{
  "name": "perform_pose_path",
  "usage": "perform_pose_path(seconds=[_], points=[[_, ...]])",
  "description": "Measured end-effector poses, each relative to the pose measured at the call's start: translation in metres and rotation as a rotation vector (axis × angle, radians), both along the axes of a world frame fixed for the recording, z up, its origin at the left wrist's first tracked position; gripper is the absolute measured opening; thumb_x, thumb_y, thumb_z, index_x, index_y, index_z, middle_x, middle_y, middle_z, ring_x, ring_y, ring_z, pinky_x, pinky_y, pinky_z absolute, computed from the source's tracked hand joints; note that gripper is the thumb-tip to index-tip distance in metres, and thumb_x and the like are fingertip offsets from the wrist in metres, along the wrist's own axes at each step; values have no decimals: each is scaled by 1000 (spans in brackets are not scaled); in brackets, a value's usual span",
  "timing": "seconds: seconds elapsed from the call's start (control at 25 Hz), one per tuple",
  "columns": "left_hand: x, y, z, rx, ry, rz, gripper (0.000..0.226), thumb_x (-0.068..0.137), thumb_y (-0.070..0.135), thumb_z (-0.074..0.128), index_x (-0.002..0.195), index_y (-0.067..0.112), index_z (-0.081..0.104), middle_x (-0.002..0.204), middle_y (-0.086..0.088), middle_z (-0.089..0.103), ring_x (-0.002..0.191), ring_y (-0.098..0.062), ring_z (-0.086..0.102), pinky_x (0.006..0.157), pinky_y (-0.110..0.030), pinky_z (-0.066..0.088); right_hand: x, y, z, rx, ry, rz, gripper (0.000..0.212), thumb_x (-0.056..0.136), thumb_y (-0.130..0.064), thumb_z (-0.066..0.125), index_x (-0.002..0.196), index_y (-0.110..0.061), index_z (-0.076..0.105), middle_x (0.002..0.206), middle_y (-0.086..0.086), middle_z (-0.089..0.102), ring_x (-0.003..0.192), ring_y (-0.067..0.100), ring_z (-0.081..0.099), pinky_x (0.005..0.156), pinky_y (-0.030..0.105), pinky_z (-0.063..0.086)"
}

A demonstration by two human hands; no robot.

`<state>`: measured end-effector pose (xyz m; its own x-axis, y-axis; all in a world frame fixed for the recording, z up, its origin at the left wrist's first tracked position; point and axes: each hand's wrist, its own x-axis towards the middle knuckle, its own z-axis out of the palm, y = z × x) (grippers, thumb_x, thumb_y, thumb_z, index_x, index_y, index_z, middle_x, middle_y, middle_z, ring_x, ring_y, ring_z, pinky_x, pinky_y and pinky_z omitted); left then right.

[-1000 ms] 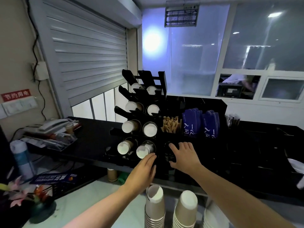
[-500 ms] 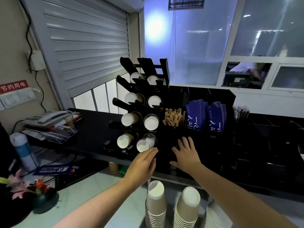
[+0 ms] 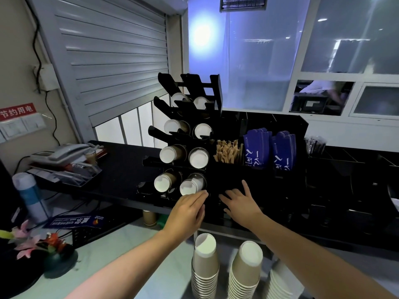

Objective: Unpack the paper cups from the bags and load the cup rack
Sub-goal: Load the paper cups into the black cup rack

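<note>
The cup rack (image 3: 217, 93) stands at the centre of the frame on a matt black surface (image 3: 121, 167). It is made of glossy black plastic: slanted channels in two columns and four tiers. Each channel holds paper cups lying on their sides, mouths facing the camera, with brown kraft walls and smooth white insides.

The left grip (image 3: 187, 212), a bare hand seen from the back, reaches up from the lower centre. Its fingers are nearly straight, pressed together and clamped on nothing. Their tips end at the lower edge of the bottom right cup (image 3: 191, 187), which juts slightly out of its channel. Whether they touch the rim cannot be told.

The right grip (image 3: 239, 205) lies just to the right, palm down and fingers spread apart. It rests flat on the dark base beside the rack's lowest tier and holds nothing.

Below both hands, at the bottom edge, stand two tall nested stacks of ribbed brown cups (image 3: 204, 266) (image 3: 246, 272). A white stack (image 3: 278, 285) is partly hidden behind the right forearm.

Right of the rack, black compartments hold a bundle of thin wooden stirrers (image 3: 227, 152) and two upright packs of flat blue sleeves (image 3: 257, 149) printed in white.

At the left of the frame a grey telephone (image 3: 60, 153) sits on a clear tray. A ribbed grey roller shutter (image 3: 108, 50) fills the upper left.
</note>
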<state>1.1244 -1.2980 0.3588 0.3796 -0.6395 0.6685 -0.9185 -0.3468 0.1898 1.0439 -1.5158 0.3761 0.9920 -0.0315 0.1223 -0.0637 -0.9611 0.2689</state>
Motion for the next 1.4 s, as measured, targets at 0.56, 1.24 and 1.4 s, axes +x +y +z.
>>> perform_pose_path(seconds=[0.56, 1.24, 1.4], points=[[-40, -8, 24, 235, -79, 111, 45, 93, 30, 50, 137, 20, 55, 146, 0, 49, 140, -25, 40, 117, -50, 31, -52, 9, 26, 99, -155, -52, 46, 99, -39, 47, 143, -25, 49, 146, 2, 50, 141, 22, 38, 122, 54, 4], [-243, -153, 4, 275, 32, -458, 29, 91, 29, 46, 109, 21, 68, 113, 7, 66, 106, -17, 59, 101, -32, 40, -386, -99, 20, 18, -326, -761, 30, 89, -31, 49, 67, -21, 67, 71, -1, 69, 79, 25, 65, 96, 42, 39], [-282, -189, -5, 349, 64, -468, 33, 95, 30, 46, 121, 22, 64, 126, 7, 62, 119, -16, 53, 108, -31, 35, -422, -127, 7, 77, -237, -796, 24, 94, -31, 48, 80, -24, 65, 84, -3, 71, 86, 20, 64, 96, 37, 40]])
